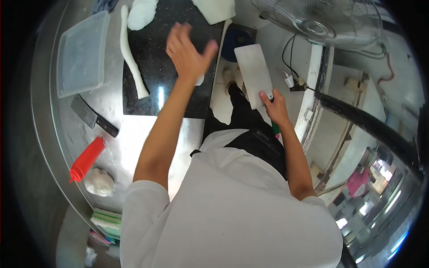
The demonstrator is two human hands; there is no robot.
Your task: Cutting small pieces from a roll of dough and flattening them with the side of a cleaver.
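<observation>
My right hand (276, 105) grips the handle of a broad cleaver (253, 73), whose pale blade points away from me past the counter's edge. Most of that handle is hidden by my fingers. Over the black speckled slab (147, 57) my left hand (187, 53) is raised with its fingers apart, slightly blurred and holding nothing. A small white piece (200, 80) shows partly behind my left wrist. A long rope of white dough (131, 57) lies along the slab's left side. Beyond it sits a rounded lump of dough (142, 14), and a flat dough piece (217, 10) rests at the far right.
On the steel counter (134, 134) at left are a translucent plastic tub (82, 55), a second cleaver (94, 115), a red squeeze bottle (87, 159) and a knotted plastic bag (99, 182). A caged fan (318, 23) stands at upper right, near a power strip with cables (298, 85).
</observation>
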